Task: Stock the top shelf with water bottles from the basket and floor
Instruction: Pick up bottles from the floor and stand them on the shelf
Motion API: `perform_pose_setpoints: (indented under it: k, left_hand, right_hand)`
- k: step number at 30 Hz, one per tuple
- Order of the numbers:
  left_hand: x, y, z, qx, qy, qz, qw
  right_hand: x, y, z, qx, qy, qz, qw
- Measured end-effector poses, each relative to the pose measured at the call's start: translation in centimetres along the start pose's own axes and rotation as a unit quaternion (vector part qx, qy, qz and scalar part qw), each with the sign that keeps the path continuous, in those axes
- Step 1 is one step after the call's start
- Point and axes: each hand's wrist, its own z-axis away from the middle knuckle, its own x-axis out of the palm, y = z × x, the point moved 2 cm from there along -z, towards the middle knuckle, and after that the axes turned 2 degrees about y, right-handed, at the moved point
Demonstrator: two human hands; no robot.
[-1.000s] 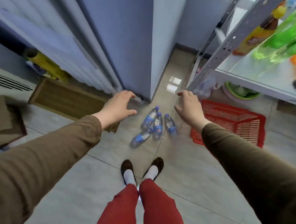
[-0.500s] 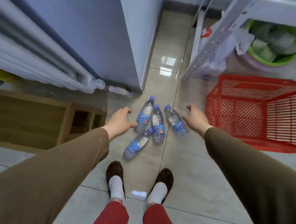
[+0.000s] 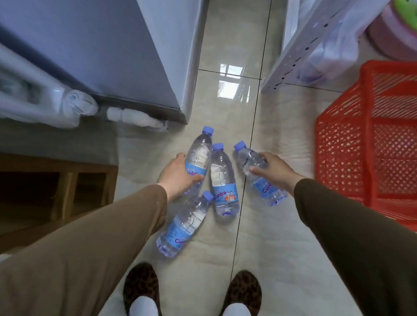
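1. Tiled floor, glossy beige, fills most of the view; window glare at the top centre.
2. Grey cabinet top left, with a white radiator beside it and a wooden crate below at the left edge.
3. Red basket on the floor at right, mesh walls; the visible part holds no bottles.
4. White perforated shelf leg top right, plastic bag behind it, pink and green tub in the corner.
5. Four water bottles lie flat on the floor between cabinet and basket, blue caps, blue labels.
6. Left bottle: cap pointing away, touching the middle bottle.
7. Near bottle: tilted, cap just beside the middle bottle's label.
8. Right bottle: set apart from the middle one, cap pointing up-left.
9. Left hand: fingers curled around the left bottle at its label, thumb underneath; the bottle looks still on the floor.
10. Right hand: fingers and thumb wrapped over the right bottle's mid-body; cannot tell if lifted.
11. Brown sleeves on both arms, patterned slippers with white socks at the bottom edge.
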Motion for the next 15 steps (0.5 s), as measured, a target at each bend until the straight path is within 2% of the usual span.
perform_pose_setpoints:
  k: [4,9,15]
  left_hand:
    - [0.8,-0.2,-1.2,-0.008,0.004,-0.024,1.000]
    - [1.2,0.3,-1.9,-0.028,0.007,-0.031,0.999]
    - [0.0,-0.3,0.7,-0.034,0.033,-0.011,0.999]
  right_hand:
    - [0.7,-0.1,-1.2,0.013,-0.026,-0.042,0.999]
    - [1.7,-0.1,-1.6,0.026,0.001,-0.035,0.999]
    - [0.8,-0.3,0.5,0.003,0.026,-0.215,0.976]
